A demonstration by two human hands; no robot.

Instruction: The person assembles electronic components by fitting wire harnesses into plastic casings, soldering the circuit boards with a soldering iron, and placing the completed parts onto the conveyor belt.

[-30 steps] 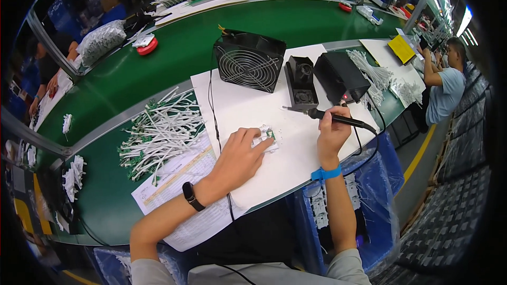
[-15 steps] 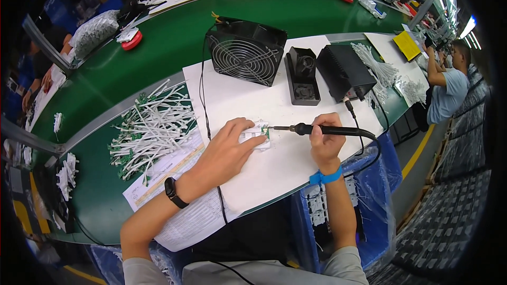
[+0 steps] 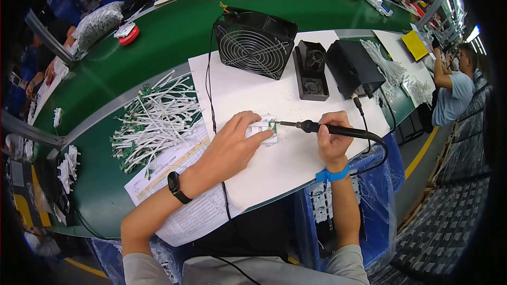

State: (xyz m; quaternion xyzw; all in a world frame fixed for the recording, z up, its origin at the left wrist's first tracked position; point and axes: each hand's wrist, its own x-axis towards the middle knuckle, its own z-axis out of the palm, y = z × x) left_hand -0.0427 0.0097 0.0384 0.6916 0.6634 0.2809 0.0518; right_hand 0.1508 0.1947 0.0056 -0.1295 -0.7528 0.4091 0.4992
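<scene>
My right hand (image 3: 334,140) grips a black soldering iron (image 3: 346,131) like a pen, with a blue band round the wrist. The iron's thin tip points left and meets, or nearly meets, a small green circuit board (image 3: 273,126) in a white plastic housing (image 3: 268,140). My left hand (image 3: 231,145), wearing a dark wristband, pinches that housing from the left, thumb and fingers on it against the white board (image 3: 288,166). Part of the housing is hidden under the fingers. Whether solder wire is held there is too small to tell.
Behind the hands stand a black fan (image 3: 255,45), a black iron stand (image 3: 310,74) and a black power box (image 3: 354,68). White cables with green boards (image 3: 153,121) are heaped at left beside printed sheets (image 3: 195,206). A blue lined bin (image 3: 377,195) sits lower right. Another person (image 3: 454,89) works at right.
The whole view has shifted slightly, so the bench things appear a little further right. Both hands keep their holds, and the iron's tip stays at the circuit board.
</scene>
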